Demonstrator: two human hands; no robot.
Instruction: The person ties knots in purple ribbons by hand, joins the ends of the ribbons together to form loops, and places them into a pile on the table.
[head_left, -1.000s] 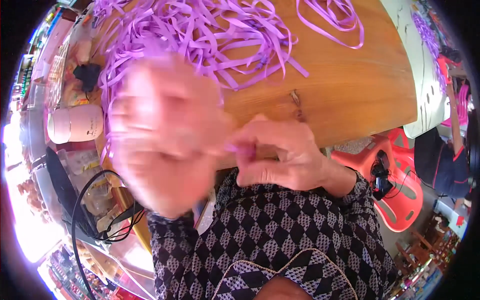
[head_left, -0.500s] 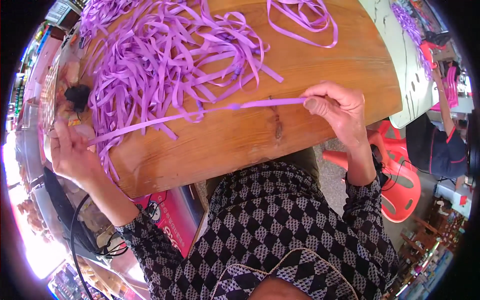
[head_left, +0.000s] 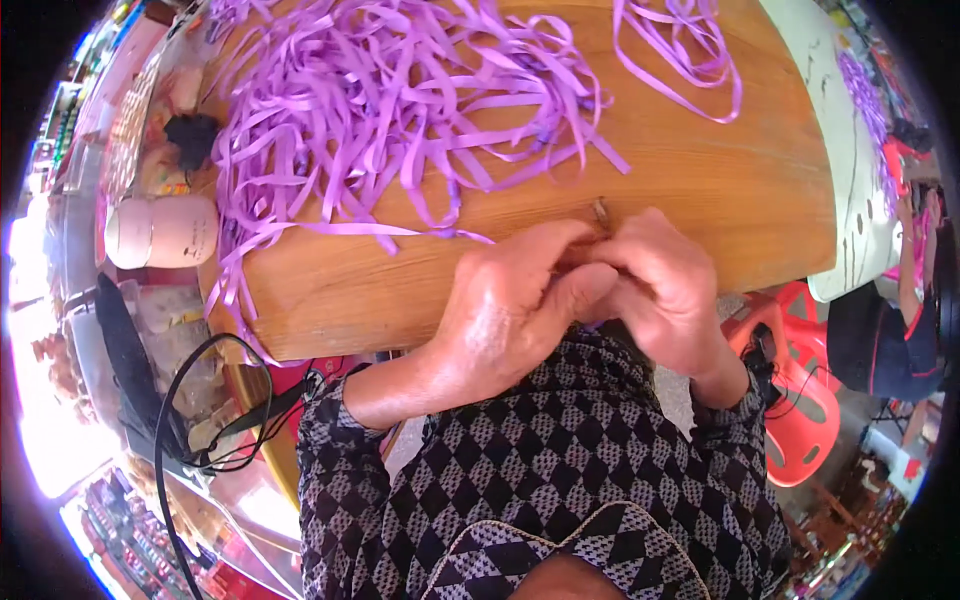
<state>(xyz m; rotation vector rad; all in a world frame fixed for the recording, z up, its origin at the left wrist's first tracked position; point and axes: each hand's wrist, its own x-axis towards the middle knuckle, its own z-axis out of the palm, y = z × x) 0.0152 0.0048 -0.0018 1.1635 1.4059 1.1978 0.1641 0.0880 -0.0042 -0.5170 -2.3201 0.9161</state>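
Observation:
My left hand [head_left: 515,305] and my right hand [head_left: 660,290] are closed together over the table's near edge, fingertips meeting. A flat purple ribbon [head_left: 345,229] runs from the left along the wood and disappears behind my left hand. A bit of purple shows just below the joined fingers, where the rest of the ribbon is hidden. Beyond my hands lies a big tangled heap of purple ribbons [head_left: 360,100], some with small darker purple pieces on them.
The wooden table [head_left: 740,180] has a smaller loop of ribbon [head_left: 690,75] at its far right. A white jar [head_left: 165,230] stands by the left edge, near black cables [head_left: 165,450]. Red plastic chairs [head_left: 800,430] and another person [head_left: 880,340] are at the right.
My hands were wide apart with the ribbon stretched between them. The left has come far right and the right a little lower, so they now meet. The white jar is uncovered.

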